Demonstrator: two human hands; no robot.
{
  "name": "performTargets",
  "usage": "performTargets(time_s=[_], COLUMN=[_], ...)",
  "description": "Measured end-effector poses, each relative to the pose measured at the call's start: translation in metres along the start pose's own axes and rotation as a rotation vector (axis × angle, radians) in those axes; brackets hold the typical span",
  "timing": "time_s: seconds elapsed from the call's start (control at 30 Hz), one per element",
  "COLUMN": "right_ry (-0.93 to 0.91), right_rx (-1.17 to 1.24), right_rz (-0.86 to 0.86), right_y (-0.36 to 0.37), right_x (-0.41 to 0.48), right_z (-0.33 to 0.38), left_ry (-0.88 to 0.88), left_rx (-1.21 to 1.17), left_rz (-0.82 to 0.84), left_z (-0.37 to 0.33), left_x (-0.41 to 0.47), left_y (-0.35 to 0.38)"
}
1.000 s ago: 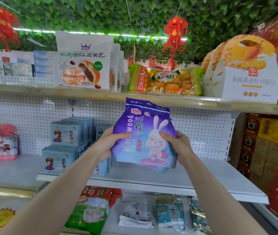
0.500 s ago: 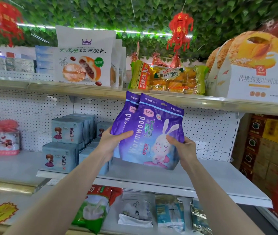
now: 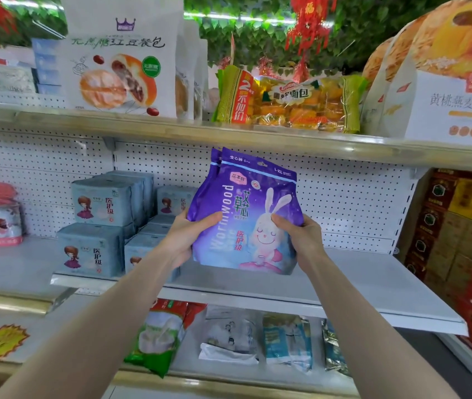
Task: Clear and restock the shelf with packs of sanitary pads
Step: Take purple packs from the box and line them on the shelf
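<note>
Between both hands, 1 purple pack mostly hides a 2nd pack.

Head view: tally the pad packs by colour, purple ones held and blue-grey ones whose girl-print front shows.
Purple packs, held: 2
Blue-grey packs, front showing: 4
Total: 6
More sit behind those on the shelf; uncountable.

2 upright purple rabbit-print packs above white shelf.
</note>
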State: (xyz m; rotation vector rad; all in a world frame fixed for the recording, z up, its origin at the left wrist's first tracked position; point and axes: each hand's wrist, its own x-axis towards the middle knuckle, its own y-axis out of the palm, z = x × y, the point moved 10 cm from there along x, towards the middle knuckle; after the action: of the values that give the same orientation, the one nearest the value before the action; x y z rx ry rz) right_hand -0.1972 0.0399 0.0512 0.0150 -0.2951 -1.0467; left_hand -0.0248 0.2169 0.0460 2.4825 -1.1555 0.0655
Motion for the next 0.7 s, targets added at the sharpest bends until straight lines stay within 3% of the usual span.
performTargets(time_s=[0.27, 0.47, 0.7], right_ry=[-0.005, 0.353, 0.239], right_rx=[-0.106, -0.238, -0.118], right_rz=[-0.088, 0.166, 0.071], right_y=[0.027, 0.062, 0.080], right_x=[0.044, 0.071, 0.131], right_z=[-0.032, -0.110, -0.140], left_ry=[0.008, -0.078, -0.014], left_rx=[0.166, 0.221, 0.400], left_rz=[-0.064, -0.099, -0.138], left_z=[0.018, 0.054, 0.085], left_x=[0.048, 0.102, 0.182], left_y=[-0.045, -0.094, -0.113])
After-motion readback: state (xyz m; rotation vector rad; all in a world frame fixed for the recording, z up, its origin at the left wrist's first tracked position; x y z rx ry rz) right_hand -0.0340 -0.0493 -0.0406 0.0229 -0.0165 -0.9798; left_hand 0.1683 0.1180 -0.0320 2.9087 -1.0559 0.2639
